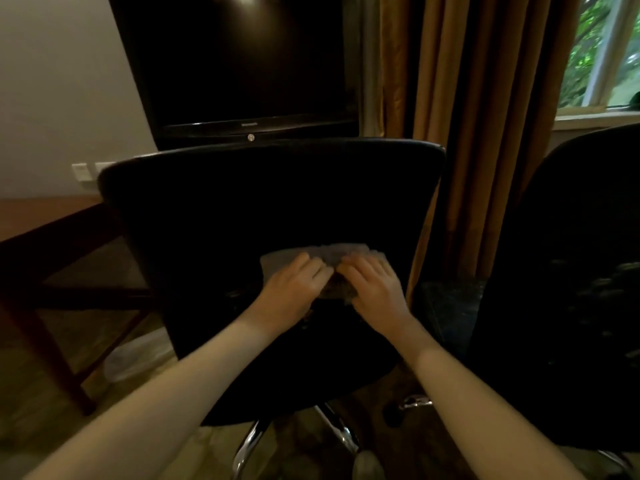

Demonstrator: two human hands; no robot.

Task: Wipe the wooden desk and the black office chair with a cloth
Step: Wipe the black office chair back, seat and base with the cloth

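- On my feed the black office chair [270, 202] fills the middle of the view: a smooth, dark, leather-like backrest with rounded corners, standing on curved chrome legs [249, 441].
- Behind it is a dark, glossy flat television [242, 64], with brown curtains [478, 133] hanging in long vertical folds to its right.
- A second black chair [571, 271] stands close on the right, apart from the first.
- The wooden desk [45, 216] sits on the left with a reddish-brown top and dark straight legs. Its edge is just beside the chair's backrest.
- The left hand [294, 289] and right hand [372, 289] lie side by side, nearly touching, low on the chair's dark surface.
- The cloth [332, 252] is pale grey and crumpled, and it lies flat against the chair under both hands. Its far edge shows beyond the fingertips.
- The left fingers [304, 263] and right fingers [363, 265] are laid close together and fairly straight. They press down on the cloth rather than pinching it. I cannot see the thumbs clearly.
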